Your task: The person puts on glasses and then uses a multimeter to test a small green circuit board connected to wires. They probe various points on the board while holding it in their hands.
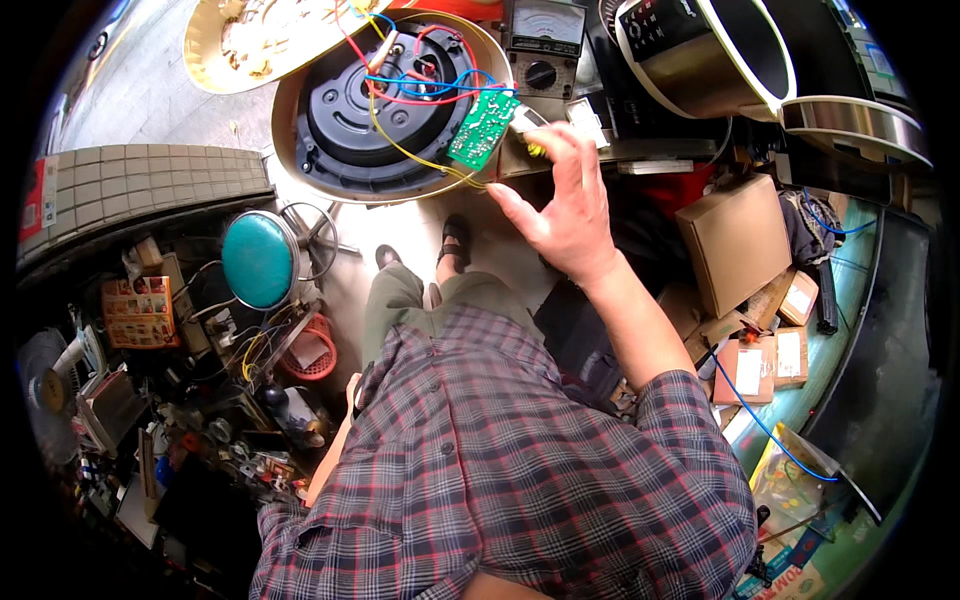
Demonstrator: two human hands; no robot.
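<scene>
My right hand (pixel 572 205) reaches up beside a round appliance base (pixel 390 120) with a black inner housing and a cream rim. Thumb and fingers are spread apart, with the thumb tip close to the yellow wires at the rim. A green circuit board (pixel 483 128) rests tilted on the edge of the base, just left of the hand. Red, blue and yellow wires (pixel 430 85) loop across the housing. Near my bent index finger shows a small yellow part (pixel 536 150), partly covered. My left forearm (pixel 335 450) hangs at my side, and its hand is out of sight.
A cream cover (pixel 270 40) lies far left of the base. Behind the hand stand an analog multimeter (pixel 543 50) and a silver-black pot-shaped appliance (pixel 690 55). Cardboard boxes (pixel 735 245) are stacked at right. A teal stool (pixel 260 260) and piled clutter fill the left.
</scene>
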